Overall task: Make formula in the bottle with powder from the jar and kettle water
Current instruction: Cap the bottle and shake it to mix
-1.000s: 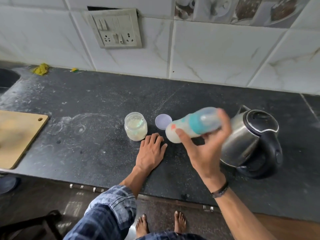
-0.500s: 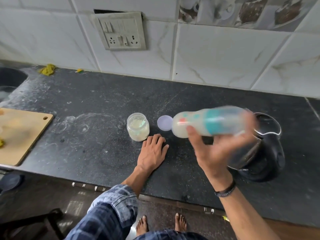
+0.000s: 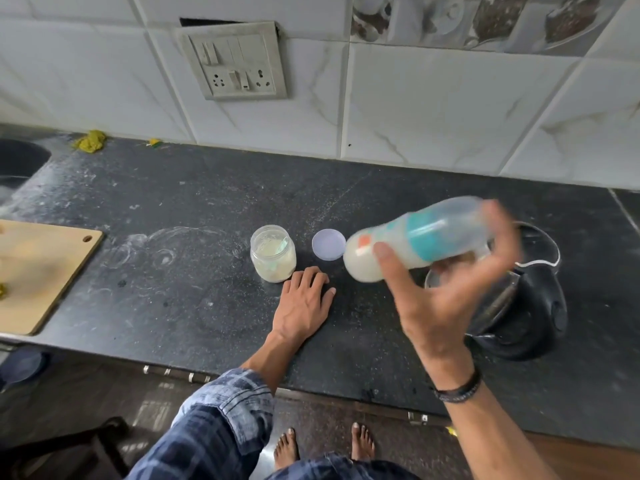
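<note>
My right hand (image 3: 440, 292) grips the baby bottle (image 3: 412, 239) in the air, lying almost on its side. The bottle has a teal collar and a clear cap, and milky white liquid sits in its base end, which points left. It is blurred by motion. Below it stands the steel kettle (image 3: 512, 306) with a black lid and handle, partly hidden by my hand. The open glass jar (image 3: 273, 253) of pale powder stands on the dark counter, its lilac lid (image 3: 328, 244) lying flat beside it. My left hand (image 3: 304, 303) rests flat on the counter just in front of the jar.
A wooden cutting board (image 3: 38, 275) lies at the left edge of the counter (image 3: 173, 209). A dark sink (image 3: 17, 161) is at far left. A wall socket panel (image 3: 235, 60) sits on the tiled wall. The counter's front edge runs above my bare feet.
The bottle has swung from side to side in my right hand and now tilts with its cap end up to the right. My left hand stays flat on the counter.
</note>
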